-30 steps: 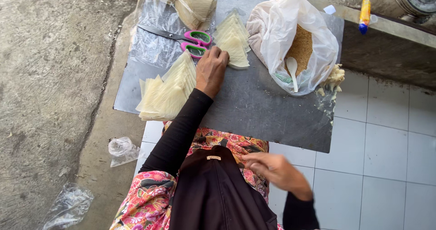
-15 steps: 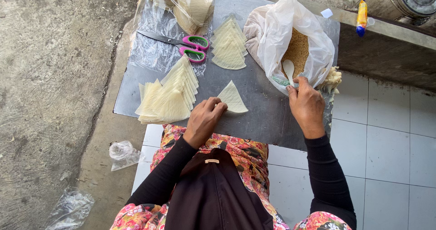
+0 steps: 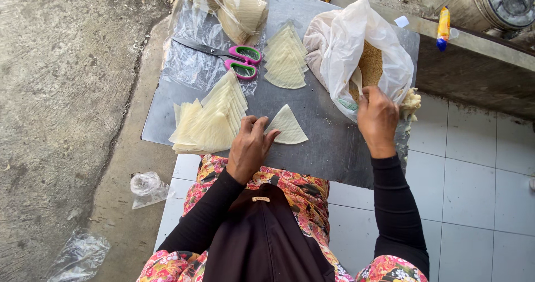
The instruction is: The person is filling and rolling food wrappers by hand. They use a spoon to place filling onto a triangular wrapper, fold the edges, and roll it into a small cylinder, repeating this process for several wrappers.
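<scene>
One pale, thin triangular pastry sheet [image 3: 287, 127] is pinned flat on the dark grey desk [image 3: 323, 148] under the spread fingertips of the left hand [image 3: 249, 146], beside a fanned stack of matching sheets [image 3: 212, 117]. A spoon handle [image 3: 356, 81] is gripped by the closed right hand [image 3: 378, 117] inside a white plastic bag [image 3: 340, 42] of brown filling.

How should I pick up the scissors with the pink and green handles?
Take the scissors by the pink and green handle loops, coming from the right, the side near the fanned pastry triangles. The loops face that way; the closed blades point left across the clear plastic sheet, so a hand there likely stays off the point.
</scene>
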